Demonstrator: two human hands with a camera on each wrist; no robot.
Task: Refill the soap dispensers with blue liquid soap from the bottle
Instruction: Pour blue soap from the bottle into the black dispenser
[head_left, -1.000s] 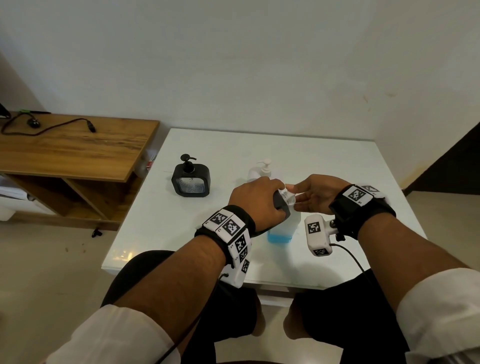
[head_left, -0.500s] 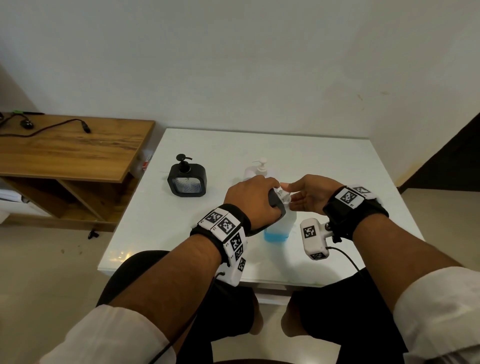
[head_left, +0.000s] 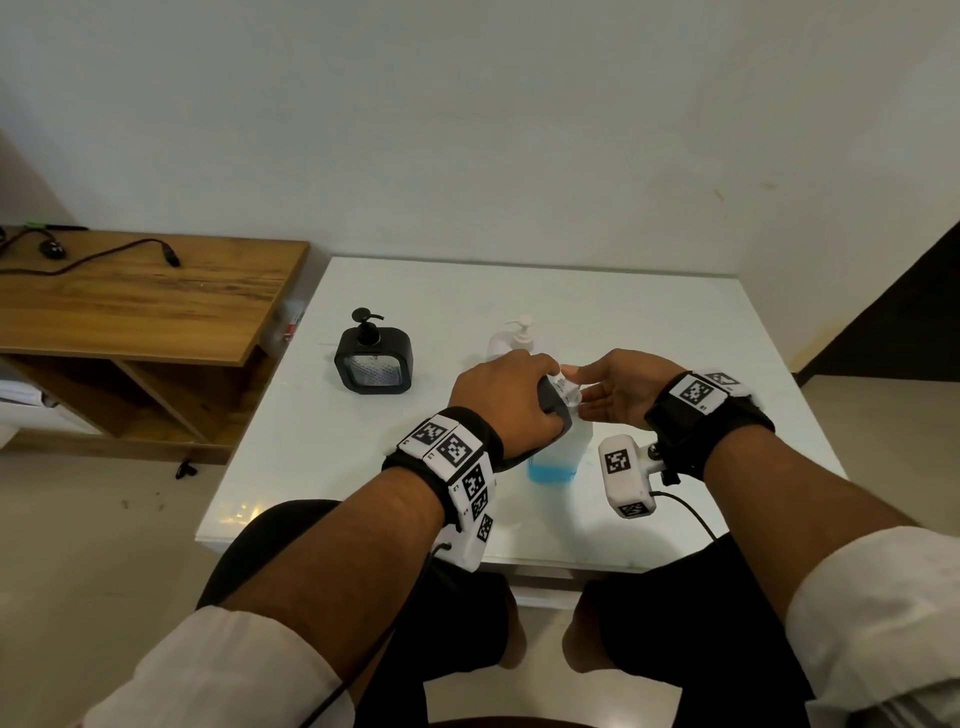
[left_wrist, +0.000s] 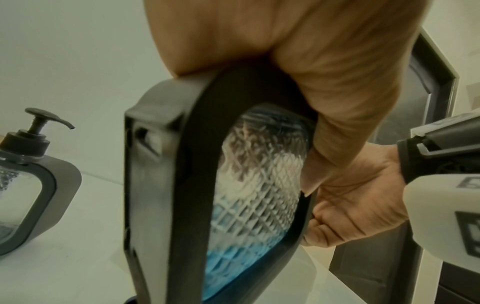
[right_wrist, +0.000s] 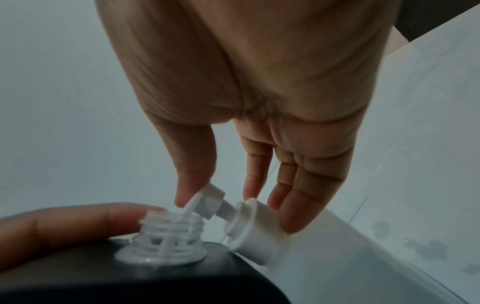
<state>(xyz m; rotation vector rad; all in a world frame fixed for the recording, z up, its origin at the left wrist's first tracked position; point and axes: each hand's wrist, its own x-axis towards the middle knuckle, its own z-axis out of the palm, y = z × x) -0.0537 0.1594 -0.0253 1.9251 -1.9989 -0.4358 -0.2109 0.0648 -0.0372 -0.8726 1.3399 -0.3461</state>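
Black-framed dispenser (left_wrist: 197, 185) stands upright at the bench (head_left: 623, 322) near edge, left hand (head_left: 504, 400) fingers clenched round its top. Only a low pool of blue soap (left_wrist: 228, 267) inside. Right hand (head_left: 618, 389) pinches the white pump cap (right_wrist: 249, 224). A second ago it sat on the threaded neck (right_wrist: 171, 226); now it is off and tipped sideways (tube still down the neck), so the opening looks nearly ready for filling. Farther back: second dispenser (head_left: 374, 364), capped, and white pump bottle (head_left: 511, 338).
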